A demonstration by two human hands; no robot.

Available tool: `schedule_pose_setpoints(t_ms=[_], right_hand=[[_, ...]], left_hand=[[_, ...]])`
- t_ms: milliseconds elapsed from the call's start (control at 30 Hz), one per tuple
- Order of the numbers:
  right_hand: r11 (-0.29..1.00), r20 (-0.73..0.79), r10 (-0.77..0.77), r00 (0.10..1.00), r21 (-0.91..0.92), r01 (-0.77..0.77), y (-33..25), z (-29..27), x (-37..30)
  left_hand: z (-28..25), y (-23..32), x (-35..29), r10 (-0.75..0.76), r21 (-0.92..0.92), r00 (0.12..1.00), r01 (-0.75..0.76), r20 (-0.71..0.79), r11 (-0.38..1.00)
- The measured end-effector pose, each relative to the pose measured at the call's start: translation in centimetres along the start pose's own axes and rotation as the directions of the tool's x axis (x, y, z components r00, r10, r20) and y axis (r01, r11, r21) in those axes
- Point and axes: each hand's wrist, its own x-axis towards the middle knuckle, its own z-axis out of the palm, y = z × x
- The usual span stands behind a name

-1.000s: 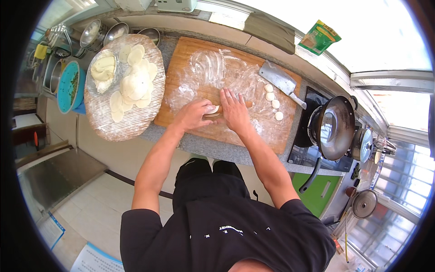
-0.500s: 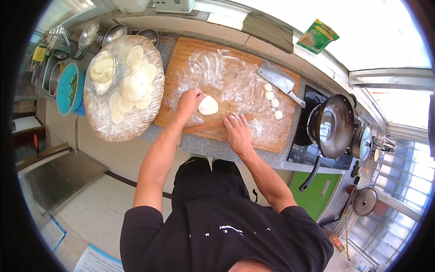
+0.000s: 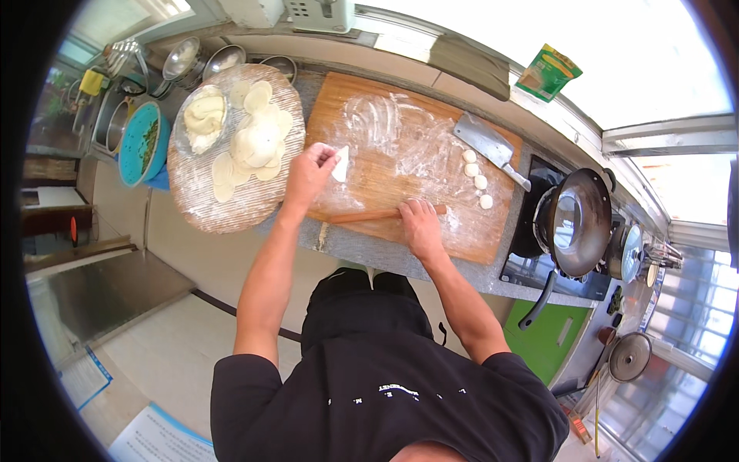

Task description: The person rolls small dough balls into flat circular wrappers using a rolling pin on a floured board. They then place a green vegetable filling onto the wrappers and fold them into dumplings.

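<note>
My left hand point(image 3: 309, 173) holds a thin round dough wrapper point(image 3: 341, 163) by its edge, lifted at the left end of the floured wooden board point(image 3: 400, 115). My right hand point(image 3: 419, 225) lies flat on a wooden rolling pin point(image 3: 369, 216) near the board's front edge. Several small dough balls point(image 3: 476, 177) sit in a row at the board's right side. Left of the board, a round woven tray point(image 3: 223, 208) carries a stack of rolled wrappers point(image 3: 258, 142).
A cleaver point(image 3: 486, 145) lies on the board's far right. A glass bowl of dough point(image 3: 202, 119) sits on the tray, with a teal bowl point(image 3: 141, 142) and metal bowls point(image 3: 202, 58) beyond. A lidded wok point(image 3: 576, 219) stands on the stove at right.
My left hand has lifted the wrapper off the board and carried it left toward the tray. My right hand has moved down onto the rolling pin.
</note>
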Motion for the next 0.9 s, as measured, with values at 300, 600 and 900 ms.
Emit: schedule_pose_setpoints(t_ms=[300, 600, 900], right_hand=[[1.0, 0.012, 0.009, 1.0, 0.026, -0.009, -0.6, -0.4, -0.1], [0.994, -0.059, 0.106, 0.993, 0.026, -0.105, 0.1, -0.8, -3.8], [0.961, -0.186, 0.275, 0.943, 0.07, -0.266, 2.4, -3.2, -10.5]], left_hand=[[-10.8, -3.7, -1.6, 0.288, 0.481, 0.738, 0.056, -0.611, 0.875], [3.0, 4.1, -1.7, 0.139, 0.152, 0.987, -0.125, -0.084, 0.98], [26.2, 5.5, 1.4, 0.529, 0.242, 0.679, -0.703, 0.509, 0.669]])
